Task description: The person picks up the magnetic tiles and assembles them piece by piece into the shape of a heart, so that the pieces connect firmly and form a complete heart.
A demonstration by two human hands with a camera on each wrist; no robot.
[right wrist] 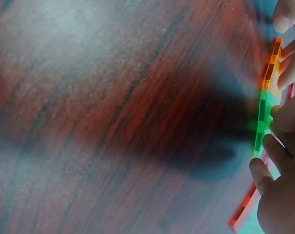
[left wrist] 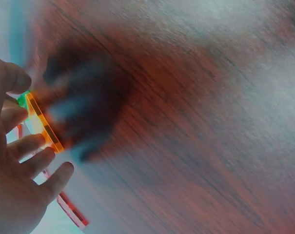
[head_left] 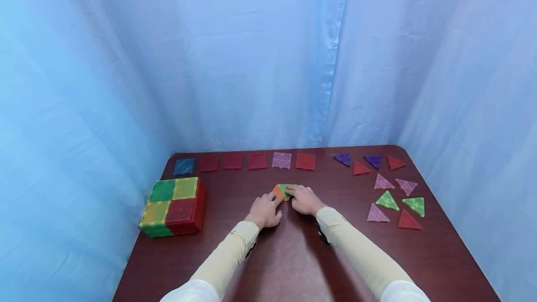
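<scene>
An orange tile (head_left: 277,191) and a green tile (head_left: 283,187) lie flat side by side near the middle of the table. The left hand (head_left: 265,210) rests its fingertips on the orange tile, fingers mostly straight. From the right, the right hand (head_left: 305,200) touches the green tile with extended fingers. In the left wrist view the orange tile's edge (left wrist: 46,124) shows beside the spread fingers of the left hand (left wrist: 23,165). The right wrist view shows the green tile's edge (right wrist: 260,122) meeting the orange one (right wrist: 271,63), with the right hand (right wrist: 286,161) over the green tile.
A box-like stack of green, yellow and red square tiles (head_left: 182,214) stands at the left. Along the back edge lie a blue square (head_left: 183,166), several red squares (head_left: 232,161) and a purple square (head_left: 281,160). Several triangular tiles (head_left: 378,213) are spread at the right.
</scene>
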